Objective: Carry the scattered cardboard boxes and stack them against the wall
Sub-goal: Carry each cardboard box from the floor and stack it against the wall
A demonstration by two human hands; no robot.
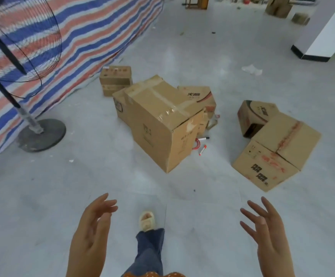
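Several cardboard boxes lie scattered on the grey floor. A large taped box point(160, 120) sits tilted in the middle, with a printed box point(199, 98) behind it and a small box point(115, 79) near the striped tarp. To the right lie a box with dark print point(276, 150) and a box with an open side point(255, 116) behind it. My left hand point(91, 234) and my right hand point(266, 234) are held out low in front of me, fingers spread and empty, well short of the boxes.
A standing fan point(22, 56) with a round base point(42, 134) stands at the left before a striped tarp point(94, 37). A skipping rope point(200, 144) lies by the large box. A white pillar point(326, 33) rises at the right. More boxes point(278, 8) sit far back. My foot point(147, 220) steps forward.
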